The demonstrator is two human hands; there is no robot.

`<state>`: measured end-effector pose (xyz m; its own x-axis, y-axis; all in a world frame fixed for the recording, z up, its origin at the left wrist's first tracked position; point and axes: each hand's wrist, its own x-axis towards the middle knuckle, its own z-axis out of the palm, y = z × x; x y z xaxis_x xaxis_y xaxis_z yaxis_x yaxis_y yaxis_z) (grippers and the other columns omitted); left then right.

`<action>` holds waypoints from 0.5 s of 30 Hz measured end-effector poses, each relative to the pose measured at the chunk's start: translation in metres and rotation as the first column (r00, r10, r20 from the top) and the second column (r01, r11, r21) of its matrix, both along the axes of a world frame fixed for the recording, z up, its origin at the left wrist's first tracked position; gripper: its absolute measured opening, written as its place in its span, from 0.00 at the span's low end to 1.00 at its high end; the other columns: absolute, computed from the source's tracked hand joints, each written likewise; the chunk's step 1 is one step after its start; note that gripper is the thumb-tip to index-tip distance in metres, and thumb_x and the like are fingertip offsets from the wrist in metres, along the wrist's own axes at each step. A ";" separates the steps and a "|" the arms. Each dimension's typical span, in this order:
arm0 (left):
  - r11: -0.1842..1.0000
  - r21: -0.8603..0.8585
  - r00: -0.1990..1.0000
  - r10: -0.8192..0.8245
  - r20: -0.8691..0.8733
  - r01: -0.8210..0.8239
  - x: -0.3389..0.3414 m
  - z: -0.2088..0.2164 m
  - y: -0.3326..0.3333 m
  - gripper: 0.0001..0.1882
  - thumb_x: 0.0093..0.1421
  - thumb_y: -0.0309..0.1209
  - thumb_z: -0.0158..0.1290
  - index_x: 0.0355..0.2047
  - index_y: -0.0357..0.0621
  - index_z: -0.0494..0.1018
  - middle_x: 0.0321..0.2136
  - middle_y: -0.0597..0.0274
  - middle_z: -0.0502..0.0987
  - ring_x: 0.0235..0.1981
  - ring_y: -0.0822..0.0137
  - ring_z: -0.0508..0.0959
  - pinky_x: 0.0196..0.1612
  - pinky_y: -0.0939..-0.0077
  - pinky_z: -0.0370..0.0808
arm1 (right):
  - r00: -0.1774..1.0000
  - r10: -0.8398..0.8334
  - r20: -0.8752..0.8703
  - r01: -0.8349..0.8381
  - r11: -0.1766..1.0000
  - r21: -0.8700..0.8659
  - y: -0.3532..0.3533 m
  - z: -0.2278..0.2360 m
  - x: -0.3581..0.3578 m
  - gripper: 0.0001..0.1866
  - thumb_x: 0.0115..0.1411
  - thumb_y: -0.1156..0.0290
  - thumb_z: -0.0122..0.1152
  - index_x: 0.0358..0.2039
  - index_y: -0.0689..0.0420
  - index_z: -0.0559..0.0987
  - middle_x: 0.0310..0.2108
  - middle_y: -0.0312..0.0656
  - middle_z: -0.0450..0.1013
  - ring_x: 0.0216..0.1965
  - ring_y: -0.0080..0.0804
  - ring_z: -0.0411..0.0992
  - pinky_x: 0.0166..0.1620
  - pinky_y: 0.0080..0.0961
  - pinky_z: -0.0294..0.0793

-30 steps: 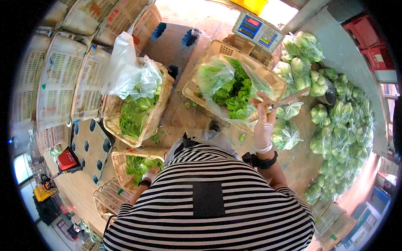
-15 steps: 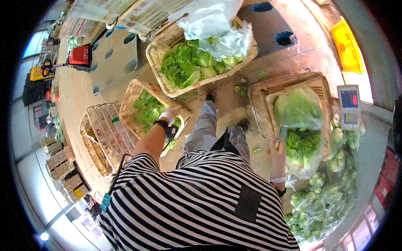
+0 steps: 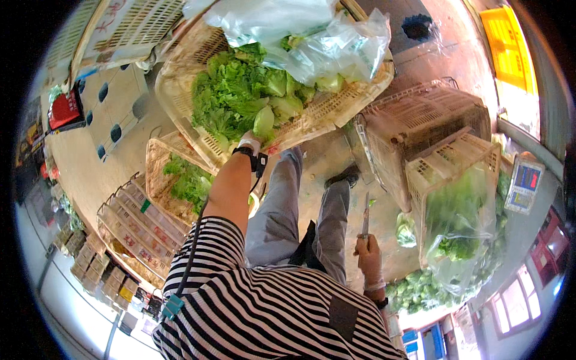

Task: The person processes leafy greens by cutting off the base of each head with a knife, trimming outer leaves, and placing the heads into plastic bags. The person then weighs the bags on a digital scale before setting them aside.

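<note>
My left hand, in a pale glove, reaches over the near edge of a large cream plastic crate. It touches the near side of a pale lettuce head; its fingers are hidden among the leaves. Loose leafy lettuce fills the crate's left and middle, and clear plastic bags cover its far right. Low on my right, my gloved right hand is closed around the handle of a knife, blade pointing away from me.
A smaller crate of greens stands at left, beside another slatted crate. To my right, lettuce in a clear bag sits in a crate, near a scale display. Bagged greens lie behind. A yellow crate is far right.
My left hand has moved from the smaller left crate to the lettuce in the large crate. My right hand, with the knife, has moved away from the bagged lettuce. The view has shifted.
</note>
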<state>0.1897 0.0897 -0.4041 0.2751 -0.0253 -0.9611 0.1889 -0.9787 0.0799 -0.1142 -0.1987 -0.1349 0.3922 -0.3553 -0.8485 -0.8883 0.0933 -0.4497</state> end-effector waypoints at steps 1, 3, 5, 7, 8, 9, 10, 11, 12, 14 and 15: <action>0.947 -0.016 0.946 0.320 0.046 -0.320 -0.006 -0.001 0.009 0.24 0.56 0.41 0.51 0.52 0.47 0.65 0.51 0.55 0.67 0.44 0.54 0.72 0.45 0.67 0.68 | 1.000 -0.007 -0.004 0.007 1.000 0.001 0.001 -0.002 -0.001 0.10 0.59 0.67 0.49 0.34 0.62 0.70 0.18 0.35 0.64 0.20 0.20 0.64 0.23 0.18 0.64; 0.928 -0.359 0.939 0.206 0.276 -0.098 -0.012 0.018 0.014 0.22 0.52 0.38 0.55 0.45 0.40 0.69 0.40 0.53 0.75 0.39 0.59 0.75 0.42 0.69 0.69 | 0.998 -0.038 0.041 0.040 0.997 -0.061 0.002 -0.003 0.009 0.11 0.59 0.66 0.50 0.34 0.63 0.70 0.18 0.35 0.64 0.20 0.20 0.63 0.23 0.18 0.64; 0.807 -0.521 0.863 0.448 0.233 -0.278 -0.016 0.043 0.012 0.22 0.51 0.33 0.56 0.46 0.38 0.68 0.39 0.55 0.75 0.38 0.62 0.74 0.42 0.72 0.70 | 0.998 -0.062 0.006 0.062 0.994 -0.093 0.001 0.011 0.024 0.11 0.59 0.67 0.50 0.34 0.63 0.70 0.18 0.36 0.64 0.19 0.20 0.63 0.23 0.19 0.64; 0.641 -0.617 0.778 0.624 0.071 -0.457 -0.020 0.077 0.001 0.23 0.50 0.29 0.58 0.46 0.36 0.67 0.37 0.57 0.76 0.36 0.66 0.74 0.41 0.75 0.70 | 0.992 -0.122 0.025 0.123 0.990 -0.064 -0.003 0.031 0.039 0.12 0.58 0.66 0.52 0.37 0.60 0.70 0.21 0.39 0.68 0.22 0.23 0.69 0.23 0.20 0.67; 0.634 -0.628 0.816 0.578 -0.003 -0.451 -0.022 0.101 -0.013 0.23 0.50 0.28 0.58 0.46 0.37 0.68 0.37 0.57 0.76 0.36 0.66 0.75 0.41 0.75 0.71 | 0.923 0.300 0.240 -0.137 0.841 -0.524 -0.007 0.024 0.028 0.11 0.58 0.66 0.52 0.37 0.60 0.70 0.21 0.37 0.67 0.22 0.21 0.67 0.23 0.19 0.67; 0.624 -0.639 0.843 0.532 -0.074 -0.450 -0.026 0.127 -0.026 0.22 0.51 0.28 0.58 0.47 0.37 0.68 0.36 0.57 0.76 0.37 0.67 0.75 0.40 0.75 0.72 | 0.676 0.721 0.151 -0.233 0.404 -0.885 -0.015 0.019 0.015 0.10 0.58 0.67 0.53 0.36 0.59 0.70 0.21 0.35 0.66 0.22 0.19 0.66 0.23 0.18 0.67; 0.711 -0.623 0.913 0.408 -0.011 -0.326 -0.037 0.154 -0.046 0.24 0.50 0.29 0.59 0.47 0.37 0.68 0.36 0.58 0.76 0.37 0.69 0.75 0.40 0.76 0.72 | 0.895 0.240 0.375 0.000 0.842 -0.539 -0.019 0.039 0.017 0.09 0.58 0.67 0.53 0.36 0.59 0.70 0.22 0.33 0.65 0.22 0.18 0.64 0.23 0.17 0.67; 0.776 -0.605 0.963 0.264 0.053 -0.179 -0.046 0.185 -0.069 0.25 0.49 0.29 0.59 0.47 0.38 0.68 0.36 0.59 0.76 0.36 0.70 0.75 0.40 0.76 0.73 | 0.870 -0.347 0.350 0.386 0.921 -0.048 -0.023 0.061 0.018 0.08 0.59 0.68 0.53 0.35 0.58 0.70 0.23 0.32 0.64 0.22 0.17 0.63 0.23 0.17 0.67; 0.703 -0.702 0.975 0.214 0.050 -0.119 -0.064 0.210 -0.098 0.25 0.49 0.30 0.59 0.47 0.37 0.67 0.36 0.59 0.76 0.36 0.70 0.74 0.40 0.76 0.73 | 0.852 -0.379 0.362 0.432 0.899 -0.074 -0.035 0.074 0.007 0.08 0.59 0.68 0.53 0.35 0.58 0.70 0.23 0.32 0.64 0.22 0.17 0.63 0.23 0.17 0.67; 0.617 -0.777 0.993 0.070 -0.099 -0.121 -0.100 0.271 -0.166 0.25 0.49 0.30 0.59 0.48 0.37 0.67 0.37 0.59 0.75 0.36 0.71 0.74 0.40 0.77 0.73 | 0.680 -0.405 0.611 0.512 0.859 0.000 -0.058 0.099 -0.021 0.08 0.59 0.67 0.53 0.36 0.57 0.69 0.23 0.31 0.64 0.22 0.17 0.62 0.23 0.16 0.66; 0.634 -0.754 0.970 -0.020 -0.242 -0.175 -0.122 0.301 -0.202 0.25 0.49 0.29 0.58 0.48 0.37 0.66 0.38 0.58 0.75 0.36 0.72 0.74 0.40 0.78 0.72 | 0.657 -0.419 0.626 0.538 0.843 0.000 -0.067 0.114 -0.035 0.08 0.59 0.67 0.53 0.36 0.57 0.69 0.23 0.31 0.64 0.22 0.17 0.62 0.23 0.16 0.66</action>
